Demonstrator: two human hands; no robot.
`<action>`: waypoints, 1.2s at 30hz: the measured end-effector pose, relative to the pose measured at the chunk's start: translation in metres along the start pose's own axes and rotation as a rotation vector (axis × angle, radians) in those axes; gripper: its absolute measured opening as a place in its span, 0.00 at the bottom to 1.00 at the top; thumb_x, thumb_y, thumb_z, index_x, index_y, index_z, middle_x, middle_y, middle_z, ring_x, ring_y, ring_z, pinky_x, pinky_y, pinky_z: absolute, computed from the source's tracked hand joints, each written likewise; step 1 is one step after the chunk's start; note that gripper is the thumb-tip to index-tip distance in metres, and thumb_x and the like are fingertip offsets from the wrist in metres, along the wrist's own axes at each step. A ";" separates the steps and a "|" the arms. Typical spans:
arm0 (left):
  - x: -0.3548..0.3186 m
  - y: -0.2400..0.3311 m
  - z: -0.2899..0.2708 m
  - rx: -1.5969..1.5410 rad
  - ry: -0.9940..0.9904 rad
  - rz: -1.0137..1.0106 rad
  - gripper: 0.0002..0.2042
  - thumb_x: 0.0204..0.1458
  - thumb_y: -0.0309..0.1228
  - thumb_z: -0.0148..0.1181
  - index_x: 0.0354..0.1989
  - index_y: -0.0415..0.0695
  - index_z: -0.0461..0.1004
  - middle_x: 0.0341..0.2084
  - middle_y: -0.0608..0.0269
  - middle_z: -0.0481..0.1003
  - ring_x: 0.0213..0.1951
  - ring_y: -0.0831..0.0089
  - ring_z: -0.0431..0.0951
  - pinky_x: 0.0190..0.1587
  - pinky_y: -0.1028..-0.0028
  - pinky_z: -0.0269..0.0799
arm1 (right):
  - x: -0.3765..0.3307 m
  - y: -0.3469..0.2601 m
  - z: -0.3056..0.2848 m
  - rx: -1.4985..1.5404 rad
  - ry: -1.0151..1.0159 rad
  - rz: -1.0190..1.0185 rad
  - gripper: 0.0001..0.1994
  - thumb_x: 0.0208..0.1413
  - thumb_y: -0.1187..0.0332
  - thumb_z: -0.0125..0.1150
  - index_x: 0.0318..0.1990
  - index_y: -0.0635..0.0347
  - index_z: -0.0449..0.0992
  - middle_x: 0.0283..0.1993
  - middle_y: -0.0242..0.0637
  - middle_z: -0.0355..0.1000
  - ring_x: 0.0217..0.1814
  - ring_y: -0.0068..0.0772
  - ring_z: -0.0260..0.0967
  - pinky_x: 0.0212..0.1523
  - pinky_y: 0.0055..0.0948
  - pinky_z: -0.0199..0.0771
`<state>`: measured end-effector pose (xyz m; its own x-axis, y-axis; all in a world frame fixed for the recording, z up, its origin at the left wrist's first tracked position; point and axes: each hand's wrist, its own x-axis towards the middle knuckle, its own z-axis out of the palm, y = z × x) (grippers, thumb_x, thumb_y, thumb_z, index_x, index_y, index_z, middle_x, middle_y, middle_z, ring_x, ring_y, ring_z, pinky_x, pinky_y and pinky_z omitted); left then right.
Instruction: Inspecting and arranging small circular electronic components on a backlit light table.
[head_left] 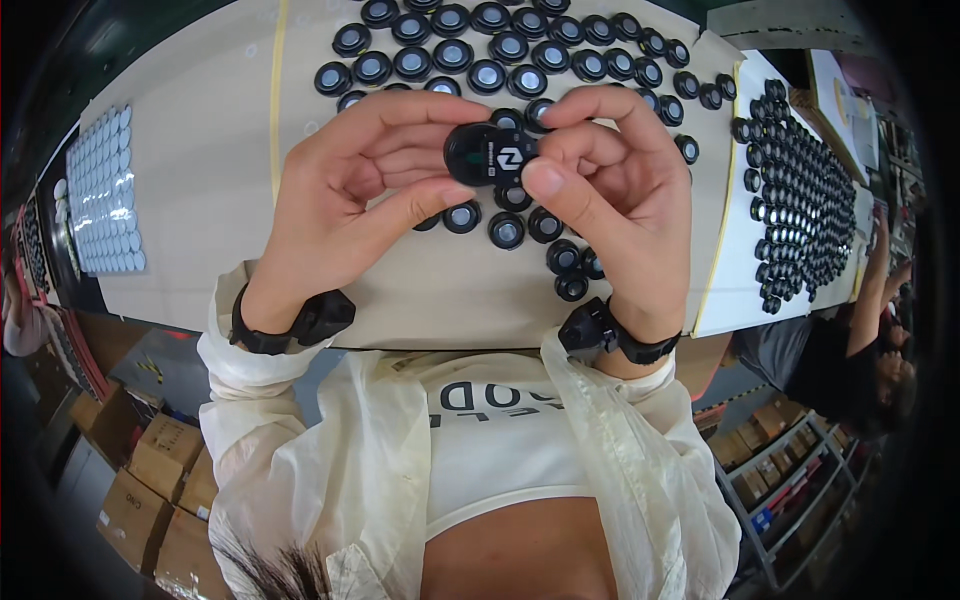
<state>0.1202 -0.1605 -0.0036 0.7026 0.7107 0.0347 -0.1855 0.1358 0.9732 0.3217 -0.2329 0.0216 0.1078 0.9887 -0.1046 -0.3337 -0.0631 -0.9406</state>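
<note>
A small black plastic part with rounded ends and a white printed mark is held up over the table between both hands. My left hand pinches its left end between thumb and fingers. On the opposite end, my right hand closes with thumb and index finger. Whether it is one piece or two overlapping pieces, I cannot tell. Below and behind the hands, several round black parts with grey centres lie on the beige tabletop; my hands cover some of them.
A sheet of round white stickers lies at the left. Beyond a yellow tape line, a white surface at the right carries many more black parts. Another person is at the right. Cardboard boxes stand lower left.
</note>
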 end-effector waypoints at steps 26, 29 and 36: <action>0.004 -0.003 0.008 0.103 0.136 -0.021 0.21 0.54 0.12 0.59 0.58 0.28 0.68 0.47 0.45 0.78 0.48 0.65 0.81 0.53 0.71 0.79 | 0.007 0.017 -0.001 -0.274 0.053 -0.075 0.10 0.53 0.76 0.69 0.43 0.65 0.80 0.32 0.27 0.76 0.27 0.09 0.60 0.29 0.12 0.59; 0.004 -0.003 0.010 0.134 0.147 -0.031 0.21 0.54 0.12 0.59 0.59 0.27 0.68 0.48 0.45 0.78 0.48 0.65 0.81 0.53 0.71 0.78 | 0.006 0.017 0.001 -0.310 0.074 -0.068 0.10 0.53 0.76 0.69 0.43 0.64 0.80 0.32 0.26 0.75 0.27 0.10 0.60 0.30 0.12 0.59; 0.003 -0.006 0.013 0.274 0.200 0.009 0.19 0.53 0.15 0.61 0.56 0.34 0.74 0.45 0.51 0.80 0.46 0.68 0.82 0.50 0.74 0.79 | 0.006 0.026 0.002 -0.353 0.100 -0.130 0.07 0.52 0.76 0.70 0.39 0.64 0.82 0.28 0.26 0.74 0.25 0.11 0.59 0.27 0.14 0.60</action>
<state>0.1324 -0.1682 -0.0066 0.5485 0.8358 0.0248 0.0198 -0.0426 0.9989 0.3119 -0.2284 -0.0033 0.2243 0.9745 0.0082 0.0293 0.0016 -0.9996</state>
